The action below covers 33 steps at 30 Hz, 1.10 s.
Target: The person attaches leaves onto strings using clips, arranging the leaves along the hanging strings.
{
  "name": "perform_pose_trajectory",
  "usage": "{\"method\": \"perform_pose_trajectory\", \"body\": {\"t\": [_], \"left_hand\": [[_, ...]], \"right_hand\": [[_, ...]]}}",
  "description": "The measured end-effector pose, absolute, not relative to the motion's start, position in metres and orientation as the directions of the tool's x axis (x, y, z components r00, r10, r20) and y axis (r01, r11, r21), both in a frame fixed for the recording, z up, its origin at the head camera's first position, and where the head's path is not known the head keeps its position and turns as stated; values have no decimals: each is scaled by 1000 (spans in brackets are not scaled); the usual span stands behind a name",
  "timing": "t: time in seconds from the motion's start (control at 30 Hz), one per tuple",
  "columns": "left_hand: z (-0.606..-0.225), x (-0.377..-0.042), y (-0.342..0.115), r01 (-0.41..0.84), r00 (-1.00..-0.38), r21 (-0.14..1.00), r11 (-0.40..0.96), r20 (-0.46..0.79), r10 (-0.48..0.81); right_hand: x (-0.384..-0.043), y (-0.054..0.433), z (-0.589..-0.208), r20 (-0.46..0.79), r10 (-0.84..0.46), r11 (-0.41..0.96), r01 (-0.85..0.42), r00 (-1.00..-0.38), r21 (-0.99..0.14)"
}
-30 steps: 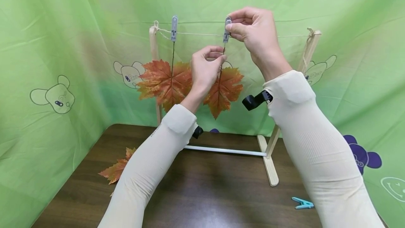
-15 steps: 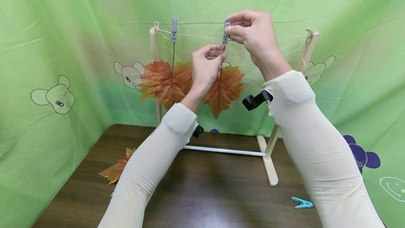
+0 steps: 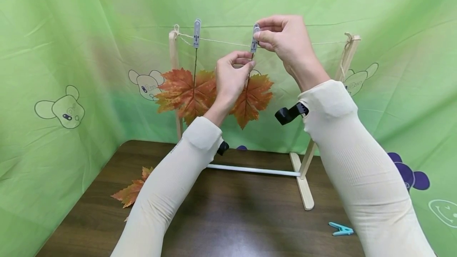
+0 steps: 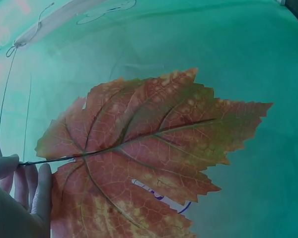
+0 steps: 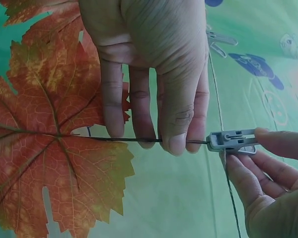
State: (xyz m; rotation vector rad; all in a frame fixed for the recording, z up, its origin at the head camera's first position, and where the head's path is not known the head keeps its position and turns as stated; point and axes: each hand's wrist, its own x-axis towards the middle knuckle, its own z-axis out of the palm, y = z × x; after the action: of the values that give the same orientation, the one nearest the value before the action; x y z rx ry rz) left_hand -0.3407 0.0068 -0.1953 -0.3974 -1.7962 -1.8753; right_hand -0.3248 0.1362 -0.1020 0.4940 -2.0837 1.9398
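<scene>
In the upper middle of the head view, the right hand point(image 3: 287, 39) pinches a grey peg point(image 3: 255, 43) between thumb and first finger; a little lower and to the left, the left hand point(image 3: 231, 74) pinches the thin stem point(image 5: 97, 139) of a leaf point(image 3: 250, 100) between thumb and fingertips, and in the right wrist view small gaps show between its fingers. This orange leaf is in the centre of the frame, under the left hand, with its stem going up to the lower end of the peg; the peg meets the string point(image 3: 223, 42), but whether it bites both string and stem I cannot say surely.

To the left, a second grey peg point(image 3: 196, 33) sits on the string, and a second leaf point(image 3: 182, 94) hangs from it; the string runs between the posts of a wooden stand point(image 3: 305, 189); a third leaf point(image 3: 130, 193) lies on the brown table point(image 3: 221, 209) at lower left, partly behind the left sleeve point(image 3: 160, 185); a turquoise peg point(image 3: 342, 229) lies at lower right.
</scene>
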Motion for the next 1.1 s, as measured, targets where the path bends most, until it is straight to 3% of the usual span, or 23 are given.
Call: {"method": "perform_pose_trajectory", "body": {"t": [0.53,1.1], "left_hand": [[-203,-340,7,553,-827,833,-25,545,-138],[-207,-332,-3,605,-790,796,9,601,-119]], "right_hand": [[-314,144,-112,508,-33,211,-503,-861,-838],[-290,162,-135,576,-46,251,-568,-816,-784]]}}
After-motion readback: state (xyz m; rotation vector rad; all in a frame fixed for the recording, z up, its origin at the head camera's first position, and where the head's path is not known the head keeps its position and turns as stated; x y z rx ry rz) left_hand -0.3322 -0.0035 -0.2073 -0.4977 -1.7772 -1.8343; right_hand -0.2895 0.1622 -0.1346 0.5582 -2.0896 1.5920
